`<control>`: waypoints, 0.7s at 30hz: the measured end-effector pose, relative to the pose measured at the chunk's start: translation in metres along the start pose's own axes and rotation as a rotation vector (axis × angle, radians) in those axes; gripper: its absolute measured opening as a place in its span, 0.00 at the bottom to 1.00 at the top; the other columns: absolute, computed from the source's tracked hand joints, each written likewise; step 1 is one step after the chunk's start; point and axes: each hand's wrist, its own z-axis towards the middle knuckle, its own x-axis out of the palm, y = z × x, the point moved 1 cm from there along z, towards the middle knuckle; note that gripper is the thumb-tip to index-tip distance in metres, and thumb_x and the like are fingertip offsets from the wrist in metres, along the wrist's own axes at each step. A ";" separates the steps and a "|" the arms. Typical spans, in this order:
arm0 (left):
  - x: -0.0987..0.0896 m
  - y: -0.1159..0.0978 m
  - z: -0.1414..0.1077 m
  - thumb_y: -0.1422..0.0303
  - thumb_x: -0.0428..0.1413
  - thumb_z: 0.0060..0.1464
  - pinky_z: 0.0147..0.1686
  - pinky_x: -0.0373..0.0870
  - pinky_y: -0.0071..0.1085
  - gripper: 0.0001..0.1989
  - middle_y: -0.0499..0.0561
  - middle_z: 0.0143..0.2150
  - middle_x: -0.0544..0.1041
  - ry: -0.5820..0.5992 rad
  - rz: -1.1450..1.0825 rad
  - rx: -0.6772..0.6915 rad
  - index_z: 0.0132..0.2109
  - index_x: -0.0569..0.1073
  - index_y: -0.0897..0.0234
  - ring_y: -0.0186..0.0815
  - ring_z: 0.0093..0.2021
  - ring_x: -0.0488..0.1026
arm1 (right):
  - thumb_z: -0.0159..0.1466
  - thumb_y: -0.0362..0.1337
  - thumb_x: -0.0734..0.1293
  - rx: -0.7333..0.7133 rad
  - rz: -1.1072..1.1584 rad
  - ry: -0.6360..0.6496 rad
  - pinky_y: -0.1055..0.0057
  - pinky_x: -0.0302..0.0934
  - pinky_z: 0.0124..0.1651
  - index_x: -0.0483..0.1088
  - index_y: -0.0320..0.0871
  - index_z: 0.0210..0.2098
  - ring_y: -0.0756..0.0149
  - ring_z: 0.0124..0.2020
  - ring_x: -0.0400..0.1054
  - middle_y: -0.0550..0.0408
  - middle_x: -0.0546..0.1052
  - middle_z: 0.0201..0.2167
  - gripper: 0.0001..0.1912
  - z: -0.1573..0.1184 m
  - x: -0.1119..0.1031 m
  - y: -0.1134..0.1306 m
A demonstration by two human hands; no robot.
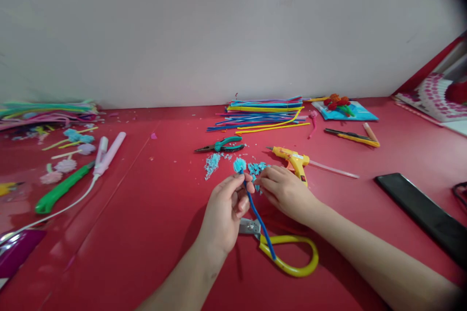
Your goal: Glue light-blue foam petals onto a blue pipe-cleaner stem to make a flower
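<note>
Pinched in the fingers of my left hand [228, 206] is a blue pipe cleaner flower stem [260, 218], topped by a fluffy light-blue head [239, 165]. My right hand [286, 189] rests just right of it, fingertips bunched at a pile of small light-blue snippets [257, 169]. Whether a snippet is between those fingertips is hidden. Under the stem lie scissors with yellow handles [310, 257], their blades partly covered by my left hand. Another heap of pale blue bits [211, 165] sits to the left of the flower head.
Teal-handled pliers [222, 145] and a yellow glue gun [292, 158] lie beyond my hands. Pipe cleaners [262, 114] are stacked against the wall. A black phone [419, 214] and a utility knife [352, 137] are at right; a pink corded tool [109, 153] and green-handled cutter [63, 189] at left.
</note>
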 end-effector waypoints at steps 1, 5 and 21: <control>0.000 0.000 0.000 0.67 0.53 0.54 0.13 0.47 0.17 0.08 0.46 0.26 0.69 0.002 0.002 -0.001 0.33 0.71 0.68 0.19 0.17 0.54 | 0.62 0.28 0.60 -0.031 0.001 -0.009 0.67 0.59 0.44 0.71 0.43 0.39 0.63 0.39 0.64 0.50 0.72 0.37 0.11 0.001 0.003 0.001; 0.001 -0.001 -0.001 0.67 0.53 0.54 0.13 0.47 0.17 0.08 0.46 0.25 0.68 0.001 0.003 -0.004 0.32 0.71 0.68 0.19 0.16 0.54 | 0.65 0.29 0.57 -0.088 0.011 -0.022 0.64 0.59 0.40 0.71 0.41 0.37 0.62 0.36 0.62 0.48 0.72 0.35 0.11 0.004 0.011 0.000; 0.000 0.000 0.002 0.67 0.52 0.54 0.13 0.46 0.18 0.07 0.45 0.26 0.69 -0.011 0.056 -0.023 0.33 0.71 0.67 0.19 0.16 0.54 | 0.64 0.29 0.57 0.253 0.506 -0.176 0.71 0.65 0.38 0.69 0.42 0.40 0.68 0.35 0.71 0.53 0.75 0.34 0.10 -0.002 -0.001 -0.012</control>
